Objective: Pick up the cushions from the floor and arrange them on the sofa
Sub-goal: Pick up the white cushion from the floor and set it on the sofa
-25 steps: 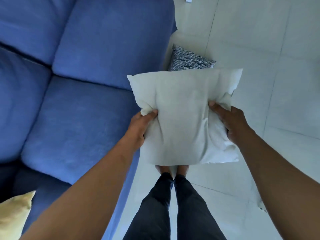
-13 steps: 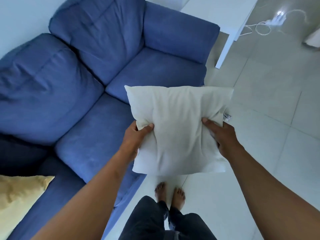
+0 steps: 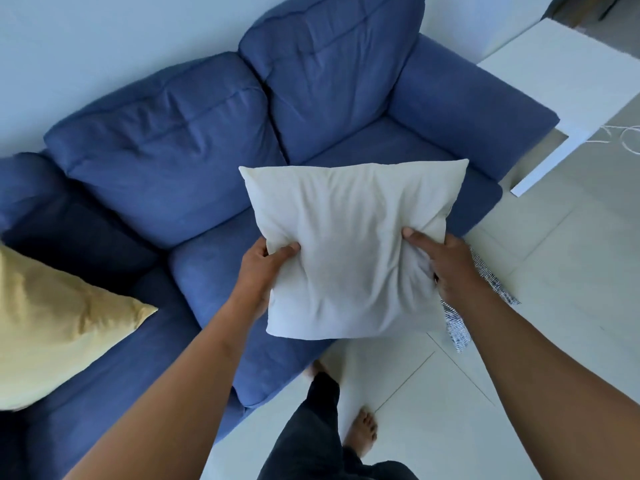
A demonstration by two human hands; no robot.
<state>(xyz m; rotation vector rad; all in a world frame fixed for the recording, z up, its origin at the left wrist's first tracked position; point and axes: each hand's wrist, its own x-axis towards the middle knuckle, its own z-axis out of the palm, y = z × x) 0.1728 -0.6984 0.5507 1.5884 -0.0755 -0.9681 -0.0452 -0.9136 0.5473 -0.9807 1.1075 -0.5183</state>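
Note:
I hold a cream-white cushion [image 3: 349, 244] in the air over the front edge of the blue sofa [image 3: 180, 161]. My left hand [image 3: 263, 271] grips its left side and my right hand [image 3: 446, 265] grips its right side, thumbs on top. A yellow cushion [image 3: 52, 327] lies on the sofa seat at the far left. A black-and-white patterned cushion [image 3: 485, 289] lies on the floor under my right arm, mostly hidden by the white cushion and my arm.
A white table [image 3: 561, 74] stands right of the sofa's armrest, with a white cable [image 3: 620, 136] on the floor beside it. Pale floor tiles [image 3: 554, 271] stretch to the right. My legs and bare feet [image 3: 362, 434] stand close to the sofa front.
My view has lifted from the floor to the sofa's backrest and armrest. The white cushion has moved with both hands toward the sofa seat, and the patterned cushion now lies beneath my right arm.

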